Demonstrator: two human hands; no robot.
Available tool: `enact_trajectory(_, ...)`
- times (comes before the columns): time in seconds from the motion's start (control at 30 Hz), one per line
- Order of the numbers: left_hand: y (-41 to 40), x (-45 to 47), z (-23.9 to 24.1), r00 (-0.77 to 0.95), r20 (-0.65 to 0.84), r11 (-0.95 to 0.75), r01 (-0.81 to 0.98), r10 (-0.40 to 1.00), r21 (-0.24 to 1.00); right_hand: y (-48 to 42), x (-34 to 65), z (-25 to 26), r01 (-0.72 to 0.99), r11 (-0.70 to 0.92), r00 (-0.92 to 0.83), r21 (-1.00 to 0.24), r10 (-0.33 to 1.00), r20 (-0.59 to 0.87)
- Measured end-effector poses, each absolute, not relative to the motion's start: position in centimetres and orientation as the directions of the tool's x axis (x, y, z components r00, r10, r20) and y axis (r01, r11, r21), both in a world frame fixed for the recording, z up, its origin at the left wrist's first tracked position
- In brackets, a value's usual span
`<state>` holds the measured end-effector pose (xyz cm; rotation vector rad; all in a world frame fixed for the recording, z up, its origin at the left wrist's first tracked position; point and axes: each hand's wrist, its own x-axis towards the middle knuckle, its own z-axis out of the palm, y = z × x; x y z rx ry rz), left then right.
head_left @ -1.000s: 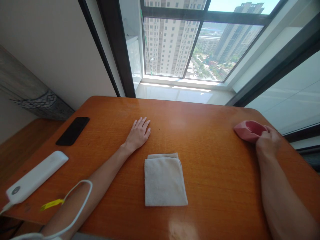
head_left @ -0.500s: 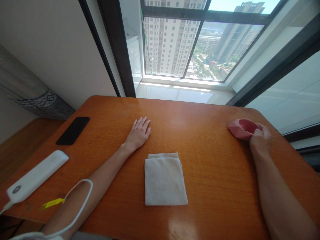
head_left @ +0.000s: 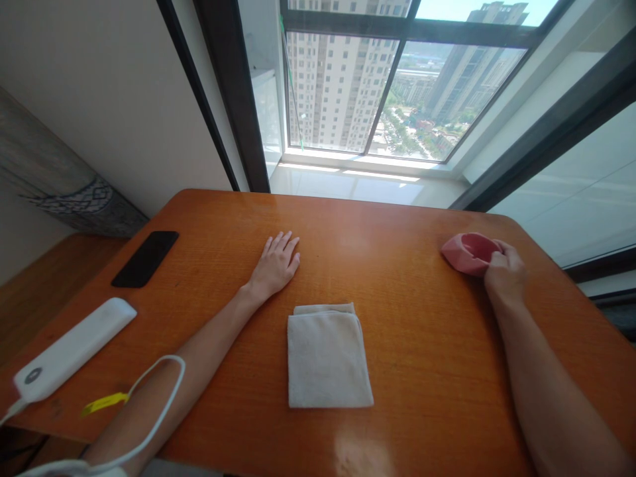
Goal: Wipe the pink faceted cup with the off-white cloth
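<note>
My right hand (head_left: 505, 273) grips the near right rim of a pink, faceted, bowl-like dish (head_left: 462, 255) at the right of the table. The dish is tilted a little, its hollow partly in view; whether it touches the wood I cannot tell. Flat on the tabletop, left of centre, rests my left hand (head_left: 275, 265) with its fingers spread and nothing under them that shows. Between my forearms lies a folded off-white cloth (head_left: 328, 361), touched by neither hand.
The wooden table (head_left: 417, 371) has a black phone (head_left: 146, 259) at its left. Nearer stands a white oblong device (head_left: 74, 351) with a cable. A white cord (head_left: 171, 397) with a yellow tag (head_left: 105, 403) crosses my left forearm. A window (head_left: 348, 93) lies beyond the far edge.
My right hand has moved a short way left with the pink dish in it. My left hand and the cloth have stayed where they were.
</note>
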<state>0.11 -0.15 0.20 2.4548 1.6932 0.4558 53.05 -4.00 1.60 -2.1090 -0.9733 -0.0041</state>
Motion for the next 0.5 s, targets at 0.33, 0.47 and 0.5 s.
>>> enact_trajectory(0.33,-0.1,0.1,0.2,0.327,0.178,-0.366,0.890,0.928,0.272,-3.5,49.7,2.2,0.663,-0.318,0.633,-0.677,0.722,0.281)
enact_trajectory(0.47,-0.1,0.1,0.2,0.332,0.173,-0.369,0.889,0.927,0.273,-3.4,48.0,2.4,0.679,-0.262,0.576,-0.686,0.769,0.277)
enact_trajectory(0.5,-0.1,0.1,0.2,0.333,0.176,-0.370,0.888,0.927,0.273,-3.3,47.6,2.4,0.684,-0.245,0.559,-0.687,0.780,0.279)
